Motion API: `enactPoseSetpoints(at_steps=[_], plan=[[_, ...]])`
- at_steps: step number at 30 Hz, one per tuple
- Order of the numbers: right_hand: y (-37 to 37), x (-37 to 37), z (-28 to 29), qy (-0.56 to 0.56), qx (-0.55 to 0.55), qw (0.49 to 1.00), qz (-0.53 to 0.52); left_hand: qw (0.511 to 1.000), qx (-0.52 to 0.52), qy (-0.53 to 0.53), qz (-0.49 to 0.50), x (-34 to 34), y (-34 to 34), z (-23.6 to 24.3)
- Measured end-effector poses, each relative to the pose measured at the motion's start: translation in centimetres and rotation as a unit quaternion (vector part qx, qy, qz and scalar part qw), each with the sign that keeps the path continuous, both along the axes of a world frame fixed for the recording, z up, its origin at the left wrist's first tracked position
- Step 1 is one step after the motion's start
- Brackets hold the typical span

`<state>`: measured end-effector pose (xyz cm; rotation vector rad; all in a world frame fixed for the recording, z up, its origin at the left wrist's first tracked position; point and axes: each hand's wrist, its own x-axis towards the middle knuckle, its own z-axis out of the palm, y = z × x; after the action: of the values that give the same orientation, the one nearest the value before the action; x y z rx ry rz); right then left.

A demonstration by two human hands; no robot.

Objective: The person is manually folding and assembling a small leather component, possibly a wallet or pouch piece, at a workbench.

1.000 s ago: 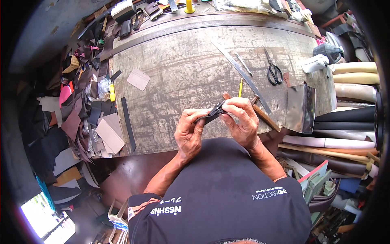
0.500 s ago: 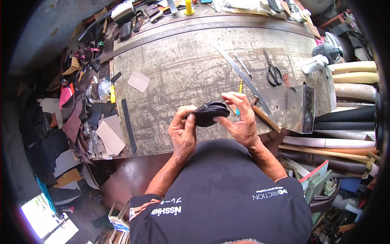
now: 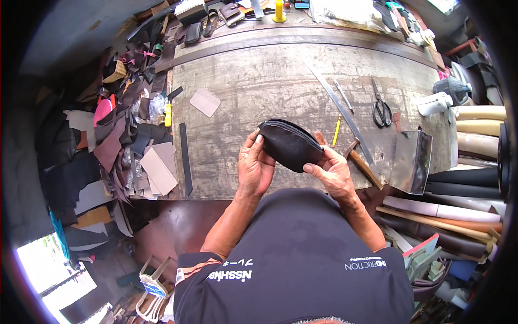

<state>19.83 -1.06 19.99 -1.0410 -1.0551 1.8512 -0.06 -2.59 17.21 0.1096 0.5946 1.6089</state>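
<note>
A black leather pouch [image 3: 290, 147], with what looks like a zip along its curved upper edge, is held up between my two hands over the table's near edge. At its left end, my left hand [image 3: 256, 168] grips with the thumb on the front face and the fingers behind. On the opposite end, my right hand [image 3: 335, 174] has its thumb at the lower corner and its fingers partly hidden behind the pouch. Right of that hand lies a hammer [image 3: 365, 168] with a wooden handle, and a yellow pencil [image 3: 337, 131] is just beyond it.
On the worn wooden table [image 3: 243, 86] lie a steel ruler [image 3: 345, 110], black scissors [image 3: 381, 110], a beige leather piece [image 3: 205, 102] and a dark strip [image 3: 185, 159]. A metal box [image 3: 413, 162] stands at the right edge, near rolled material [image 3: 475, 143]. Leather scraps [image 3: 110, 148] crowd the left side.
The pouch has turned from nearly edge-on so that its broad face now shows. My right hand has closed onto its right end. The whole view has shifted slightly.
</note>
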Motion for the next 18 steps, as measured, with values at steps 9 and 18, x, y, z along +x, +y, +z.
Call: enactPoseSetpoints(at_steps=[9,18], plan=[[0.5,-0.8,-0.7,-0.029,0.011,0.997,-0.064,0.999,-0.003,0.031,0.037,0.5,0.1,-0.3],[1.7,-0.6,-0.8,0.072,-0.038,0.993,-0.088,0.987,-0.007,0.160,-0.003,-0.7,-0.9,-1.8]])
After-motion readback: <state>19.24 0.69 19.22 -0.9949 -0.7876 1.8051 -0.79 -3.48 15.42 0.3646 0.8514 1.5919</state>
